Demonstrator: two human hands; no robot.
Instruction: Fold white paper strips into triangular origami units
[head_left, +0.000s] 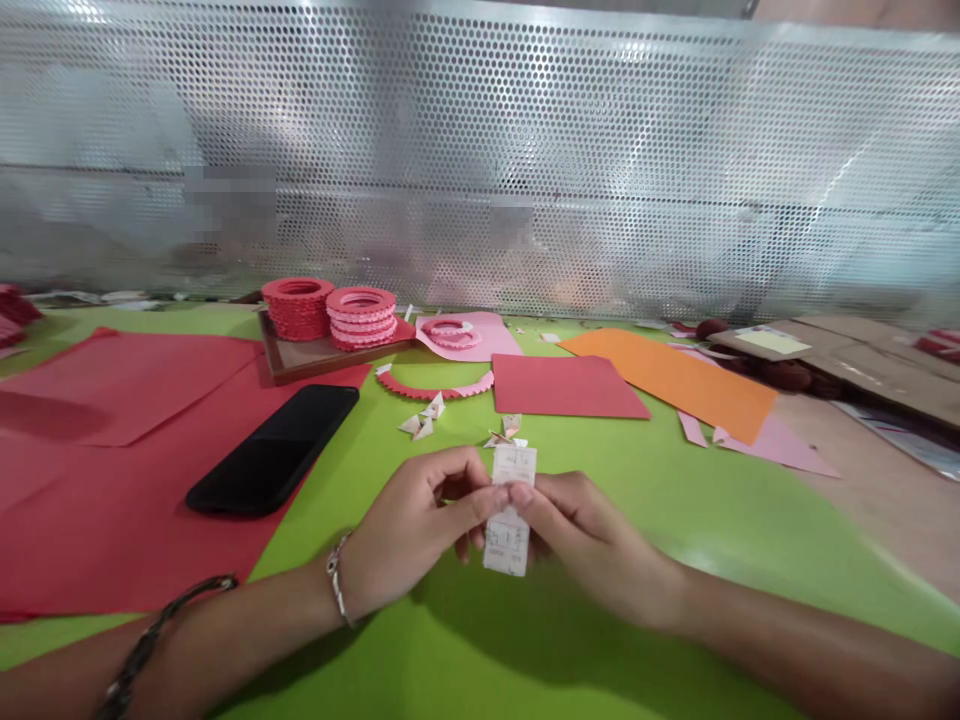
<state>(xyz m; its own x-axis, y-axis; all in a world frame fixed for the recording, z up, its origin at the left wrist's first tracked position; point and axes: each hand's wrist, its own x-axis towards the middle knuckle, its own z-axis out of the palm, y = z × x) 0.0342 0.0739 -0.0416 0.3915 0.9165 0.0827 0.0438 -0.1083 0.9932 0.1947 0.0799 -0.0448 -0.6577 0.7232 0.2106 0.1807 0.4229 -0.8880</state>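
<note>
Between my two hands is a small strip of white printed paper (pixel 508 552), held upright over the green table. My left hand (pixel 420 525) pinches it from the left, thumb on its face and fingers curled behind. From the other side my right hand (pixel 592 545) grips the same strip, its thumb tip meeting the left one at the middle. Just beyond the strip lie small folded paper pieces (pixel 426 420), pale and pointed. A curved red and pink paper band (pixel 439 390) with a toothed edge rests farther back.
A black phone (pixel 274 450) lies on red paper sheets (pixel 150 520) at left. Stacked red and pink rings (pixel 363 318) stand on a brown tray (pixel 337 367). Red (pixel 566 386) and orange paper (pixel 675 378) lie right of centre. A perforated metal panel (pixel 480 130) closes off the back.
</note>
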